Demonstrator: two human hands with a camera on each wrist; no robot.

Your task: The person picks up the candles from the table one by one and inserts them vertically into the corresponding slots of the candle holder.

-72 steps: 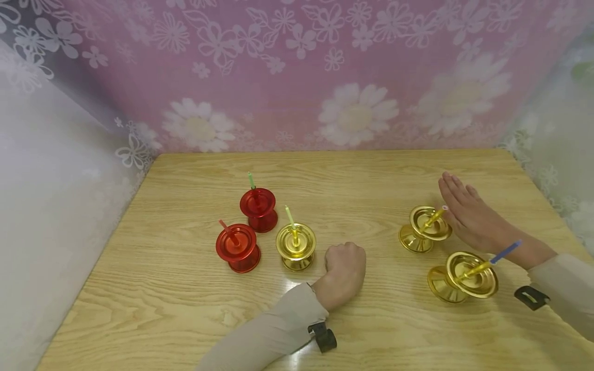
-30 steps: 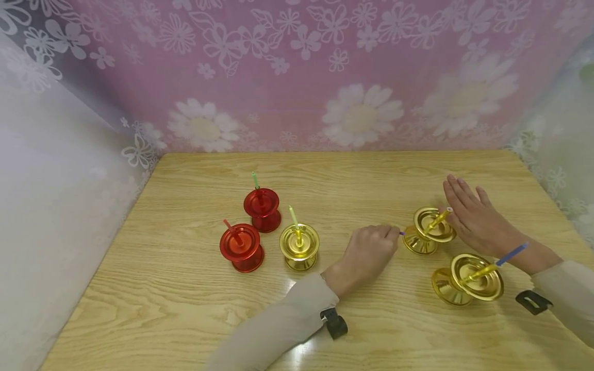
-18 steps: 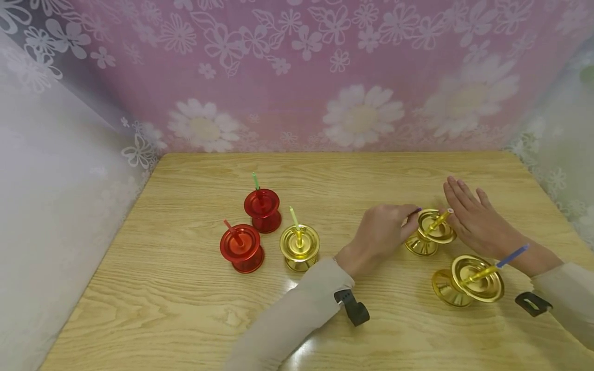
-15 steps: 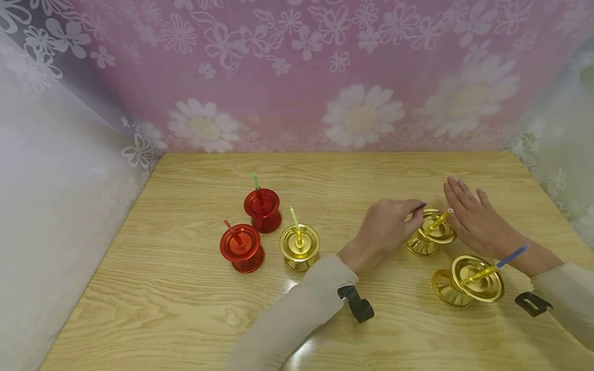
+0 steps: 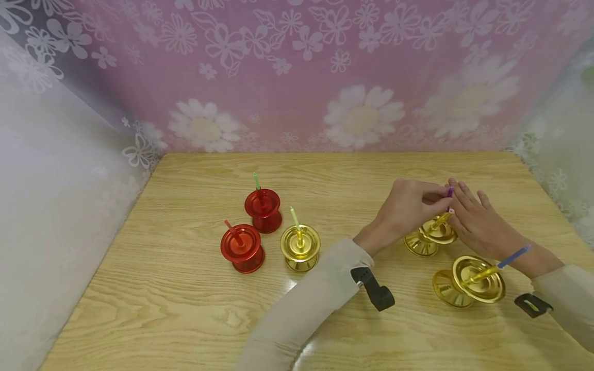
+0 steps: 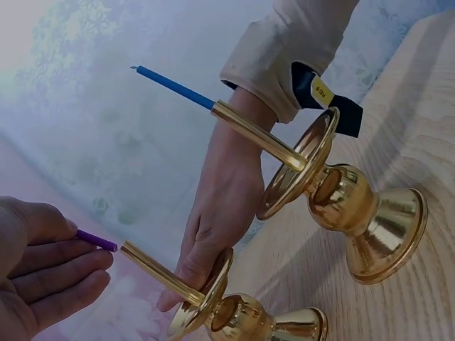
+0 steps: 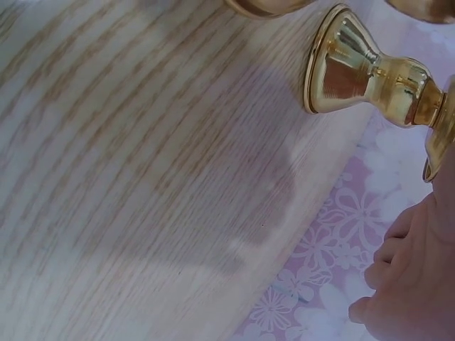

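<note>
My left hand (image 5: 402,208) pinches a slim purple candle (image 6: 97,241) between thumb and fingertips. In the left wrist view, its lower end is just apart from the top of the upright tube (image 6: 160,273) on a gold candle holder (image 5: 419,244). My right hand (image 5: 484,224) lies against the far side of that holder's dish, fingers straight in the head view. A second gold candle holder (image 5: 452,289), nearer the front, carries a blue candle (image 6: 174,88). In the right wrist view, the right hand's fingers (image 7: 387,273) show beside the gold holder's stem (image 7: 398,89).
Two red candle holders, one with a green candle (image 5: 257,180) and one with a red candle (image 5: 230,226), stand left on the wooden table (image 5: 162,309). Beside them is a gold holder (image 5: 300,246) with a yellow-green candle. A floral cloth (image 5: 287,93) backs the table.
My left hand has moved right and up from the table's middle to the gold holder's tube, and the purple candle has come into view in its fingers. The right hand stays nearly still.
</note>
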